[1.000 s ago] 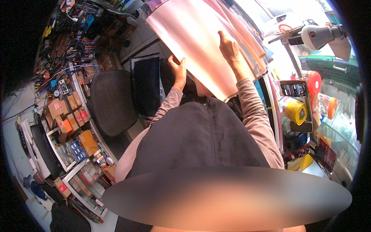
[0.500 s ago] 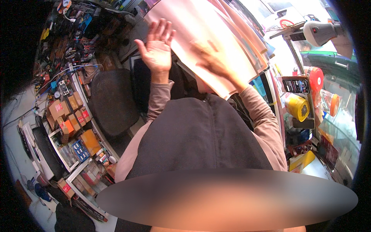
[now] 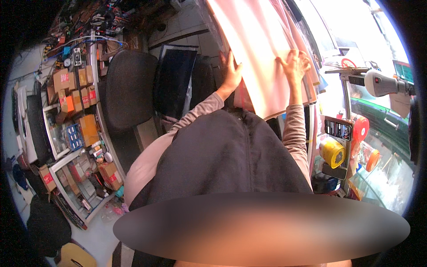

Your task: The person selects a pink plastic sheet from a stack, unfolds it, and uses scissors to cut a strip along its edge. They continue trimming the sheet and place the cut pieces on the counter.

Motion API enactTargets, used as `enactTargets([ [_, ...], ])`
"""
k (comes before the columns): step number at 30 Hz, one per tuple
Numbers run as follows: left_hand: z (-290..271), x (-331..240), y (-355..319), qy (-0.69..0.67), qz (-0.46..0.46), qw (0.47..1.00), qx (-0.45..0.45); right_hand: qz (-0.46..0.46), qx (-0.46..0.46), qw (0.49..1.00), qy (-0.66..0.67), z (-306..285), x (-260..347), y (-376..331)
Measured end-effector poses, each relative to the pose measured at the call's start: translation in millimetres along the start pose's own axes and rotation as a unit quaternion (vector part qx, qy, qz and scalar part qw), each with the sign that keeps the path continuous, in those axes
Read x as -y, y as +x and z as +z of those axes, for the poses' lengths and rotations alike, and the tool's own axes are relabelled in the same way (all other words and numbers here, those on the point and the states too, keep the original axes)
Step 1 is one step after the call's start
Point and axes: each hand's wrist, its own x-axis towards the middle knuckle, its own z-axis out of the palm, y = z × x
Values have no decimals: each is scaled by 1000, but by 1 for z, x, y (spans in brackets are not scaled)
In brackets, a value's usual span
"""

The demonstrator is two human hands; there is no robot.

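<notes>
pink sheet (image 3: 254, 49): left hand (image 3: 231, 76), raised before, now open at edge; right hand (image 3: 293, 67) splayed.

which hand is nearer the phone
Right: the right hand is at the pink sheet, up-left of the phone; the left hand farther left, near the sheet's edge.
</notes>
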Motion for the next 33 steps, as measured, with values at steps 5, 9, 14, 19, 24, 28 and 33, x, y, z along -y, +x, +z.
enactTargets([
  [5, 4, -17, 6, -204, 29, 974, 92, 10, -19, 1000, 15, 8, -16, 15],
  [9, -5, -39, 1, -112, 61, 992, 0, 57, -54, 914, 398, -4, -24, 29],
  [14, -46, -80, 21, -268, 90, 957, 64, 60, 171, 139, 974, -55, -3, 10],
  [19, -77, -137, 21, -277, 149, 944, 95, -4, 194, 54, 980, -94, 44, -20],
  [24, -83, -161, 21, -252, 190, 945, 82, -33, 123, 217, 968, -114, 55, -39],
  [28, -78, -160, 18, -233, 210, 945, 93, -75, 35, 377, 922, -121, 51, -51],
  [33, -71, -157, 16, -254, 200, 942, 95, -149, -29, 504, 850, -123, 47, -62],
])
